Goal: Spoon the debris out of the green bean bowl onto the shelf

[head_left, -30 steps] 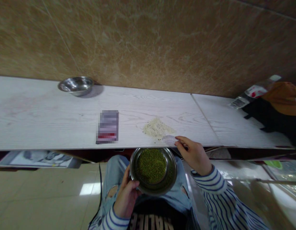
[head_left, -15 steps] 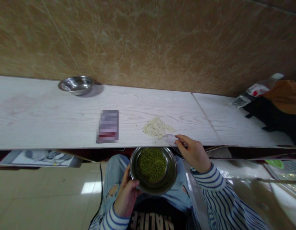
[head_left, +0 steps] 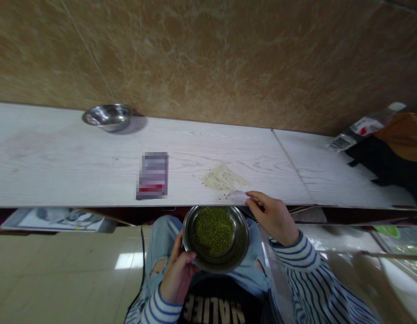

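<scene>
My left hand (head_left: 179, 275) grips the left rim of a steel bowl (head_left: 242, 252), thumb on top. Green mung beans (head_left: 213, 231) lie in the bowl, which sits over my lap just below the counter edge. Between the thumb and fingers of my right hand (head_left: 274, 217) is a clear, half-round plastic protractor (head_left: 237, 196). Its curved side faces a loose heap of pale grains (head_left: 224, 178) with dark specks, on the counter near the front edge. A few dark bits lie beside the protractor.
On the white counter (head_left: 73, 166) stand a second steel bowl (head_left: 107, 118) at the back left and a blurred-out flat phone-like object (head_left: 152, 175). A plastic bottle (head_left: 364, 128) lies by a black and brown bag (head_left: 394, 153) on the right. An open drawer (head_left: 60, 219) juts out lower left.
The protractor now looks flatter and narrower, its edge shifted slightly left, close to the counter's front edge. The bowl of beans and my left hand stay almost the same.
</scene>
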Available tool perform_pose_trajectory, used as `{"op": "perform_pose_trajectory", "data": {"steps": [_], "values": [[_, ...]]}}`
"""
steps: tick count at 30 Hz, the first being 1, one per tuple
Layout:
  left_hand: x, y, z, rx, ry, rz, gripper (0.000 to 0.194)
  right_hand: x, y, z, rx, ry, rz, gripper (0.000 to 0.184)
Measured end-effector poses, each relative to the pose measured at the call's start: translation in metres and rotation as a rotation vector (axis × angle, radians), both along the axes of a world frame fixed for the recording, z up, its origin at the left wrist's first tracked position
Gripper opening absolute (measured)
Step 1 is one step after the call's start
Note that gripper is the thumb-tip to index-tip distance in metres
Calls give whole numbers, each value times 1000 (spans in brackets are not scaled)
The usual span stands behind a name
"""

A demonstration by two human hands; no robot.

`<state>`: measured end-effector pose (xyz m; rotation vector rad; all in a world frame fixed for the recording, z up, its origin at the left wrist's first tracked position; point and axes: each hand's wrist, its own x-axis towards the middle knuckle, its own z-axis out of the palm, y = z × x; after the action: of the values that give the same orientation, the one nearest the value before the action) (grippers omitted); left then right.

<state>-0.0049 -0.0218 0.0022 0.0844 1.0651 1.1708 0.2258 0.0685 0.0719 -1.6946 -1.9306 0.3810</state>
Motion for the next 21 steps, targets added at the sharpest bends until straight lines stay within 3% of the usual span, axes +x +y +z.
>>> {"op": "perform_pose_trajectory", "data": {"steps": [21], "values": [[-2, 0, 0, -3, -6, -14, 72, 2, 6, -4, 56, -9, -51, 26]]}}
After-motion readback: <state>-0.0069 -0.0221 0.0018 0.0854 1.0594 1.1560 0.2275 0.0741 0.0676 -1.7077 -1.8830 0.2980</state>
